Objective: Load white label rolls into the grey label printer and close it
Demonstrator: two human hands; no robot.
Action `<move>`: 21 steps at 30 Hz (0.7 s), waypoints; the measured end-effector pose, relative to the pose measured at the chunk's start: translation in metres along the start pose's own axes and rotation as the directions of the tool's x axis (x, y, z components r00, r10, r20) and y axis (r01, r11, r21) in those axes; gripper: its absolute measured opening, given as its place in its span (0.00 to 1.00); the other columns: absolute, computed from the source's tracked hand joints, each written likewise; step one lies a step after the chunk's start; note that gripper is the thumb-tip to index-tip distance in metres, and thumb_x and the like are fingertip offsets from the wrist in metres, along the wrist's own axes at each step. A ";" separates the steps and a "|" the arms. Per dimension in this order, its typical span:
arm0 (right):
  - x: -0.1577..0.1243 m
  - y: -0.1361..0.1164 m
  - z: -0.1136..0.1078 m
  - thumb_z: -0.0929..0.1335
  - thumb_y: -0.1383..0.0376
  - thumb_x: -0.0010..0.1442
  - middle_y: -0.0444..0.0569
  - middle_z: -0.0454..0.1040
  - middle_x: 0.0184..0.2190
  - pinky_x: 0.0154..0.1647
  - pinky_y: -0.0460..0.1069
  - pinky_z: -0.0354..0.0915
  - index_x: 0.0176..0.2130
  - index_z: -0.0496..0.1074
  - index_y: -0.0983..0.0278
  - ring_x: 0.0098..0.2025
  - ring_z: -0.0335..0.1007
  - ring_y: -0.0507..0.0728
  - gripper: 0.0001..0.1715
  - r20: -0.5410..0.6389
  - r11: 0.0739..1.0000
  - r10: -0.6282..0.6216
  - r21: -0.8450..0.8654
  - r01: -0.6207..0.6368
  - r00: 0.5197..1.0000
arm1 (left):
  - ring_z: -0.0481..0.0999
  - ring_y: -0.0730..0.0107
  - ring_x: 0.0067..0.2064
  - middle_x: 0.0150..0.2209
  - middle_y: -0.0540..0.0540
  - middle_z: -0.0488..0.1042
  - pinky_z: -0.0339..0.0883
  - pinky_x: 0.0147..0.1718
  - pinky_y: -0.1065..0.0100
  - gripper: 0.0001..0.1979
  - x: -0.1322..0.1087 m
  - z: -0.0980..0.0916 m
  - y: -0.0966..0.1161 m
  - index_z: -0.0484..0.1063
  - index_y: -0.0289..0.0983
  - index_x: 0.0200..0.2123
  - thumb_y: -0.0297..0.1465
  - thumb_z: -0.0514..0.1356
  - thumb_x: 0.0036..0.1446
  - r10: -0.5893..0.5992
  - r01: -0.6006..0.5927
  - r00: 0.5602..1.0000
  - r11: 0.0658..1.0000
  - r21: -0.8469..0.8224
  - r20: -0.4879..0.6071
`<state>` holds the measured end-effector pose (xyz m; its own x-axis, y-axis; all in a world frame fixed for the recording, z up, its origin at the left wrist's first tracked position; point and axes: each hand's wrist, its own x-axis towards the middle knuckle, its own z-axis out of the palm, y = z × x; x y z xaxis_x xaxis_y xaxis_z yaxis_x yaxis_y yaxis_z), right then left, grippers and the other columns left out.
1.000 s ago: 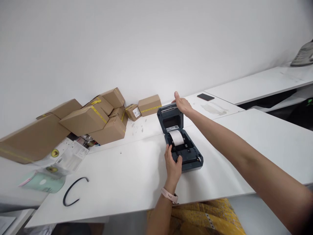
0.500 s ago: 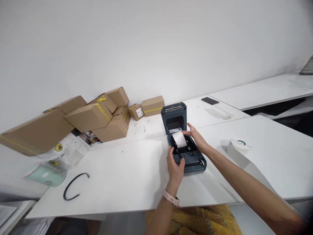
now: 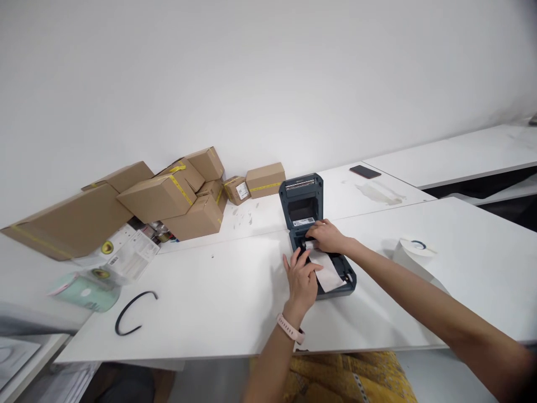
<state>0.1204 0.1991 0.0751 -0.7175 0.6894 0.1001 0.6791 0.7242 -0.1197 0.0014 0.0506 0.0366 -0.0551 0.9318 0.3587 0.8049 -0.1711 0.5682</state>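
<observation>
While the left hand point(image 3: 302, 281) splays over the label printer point(image 3: 302, 208), the right hand point(image 3: 329, 237) curls inside, grip unclear; uneven pulling could skew the paper strip point(image 3: 328, 273).

1. Pictured beyond the left hand point(image 3: 302, 280) and the right hand point(image 3: 329, 238): a plain white wall point(image 3: 251, 73), filling the upper view.
2. Beneath and around both hands: a white worktable point(image 3: 201, 302), crossed just beyond them by a thin seam point(image 3: 377, 212).
3. Past the right hand: a greyish stain point(image 3: 380, 194) on the worktable; past the left hand, smaller dark marks point(image 3: 243, 218).
4. Well right of the right hand: another white top point(image 3: 474, 148), above a dark recess point(image 3: 482, 186) and pale shelf point(image 3: 514, 196).
5. Nearer than both hands, below the worktable's edge: pale grey floor point(image 3: 423, 375).
6. Soft light, brightest on the wall beyond the hands; faint shadow point(image 3: 274, 291) beside the left hand.
</observation>
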 end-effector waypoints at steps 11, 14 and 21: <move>0.025 -0.002 0.034 0.66 0.67 0.58 0.59 0.81 0.36 0.52 0.57 0.50 0.32 0.80 0.66 0.46 0.72 0.64 0.11 0.118 0.975 0.052 -0.221 -0.025 0.992 | 0.70 0.48 0.58 0.59 0.31 0.67 0.63 0.53 0.56 0.40 0.062 0.008 -0.013 0.43 0.35 0.68 0.39 0.58 0.58 -0.417 0.416 0.908 0.909 0.034 0.024; 0.025 0.001 0.036 0.67 0.65 0.57 0.59 0.81 0.35 0.53 0.58 0.49 0.31 0.80 0.65 0.45 0.73 0.64 0.11 0.107 0.975 0.048 -0.221 -0.023 0.993 | 0.75 0.49 0.51 0.50 0.33 0.75 0.65 0.48 0.58 0.39 0.060 0.009 -0.014 0.42 0.34 0.68 0.36 0.57 0.59 -0.427 0.424 0.903 0.903 0.067 0.048; 0.009 0.007 0.027 0.68 0.65 0.54 0.56 0.81 0.33 0.56 0.59 0.50 0.31 0.79 0.64 0.43 0.74 0.64 0.08 0.037 0.993 -0.002 -0.114 0.007 0.999 | 0.77 0.53 0.47 0.43 0.36 0.78 0.64 0.45 0.59 0.35 0.058 0.006 -0.018 0.39 0.34 0.69 0.29 0.50 0.62 -0.383 0.379 0.923 0.922 0.084 0.036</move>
<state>0.1145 0.2099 0.0485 -0.7243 0.6865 0.0638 0.6876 0.7260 -0.0057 -0.0128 0.1101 0.0426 -0.3376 0.9373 0.0869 0.7707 0.2222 0.5972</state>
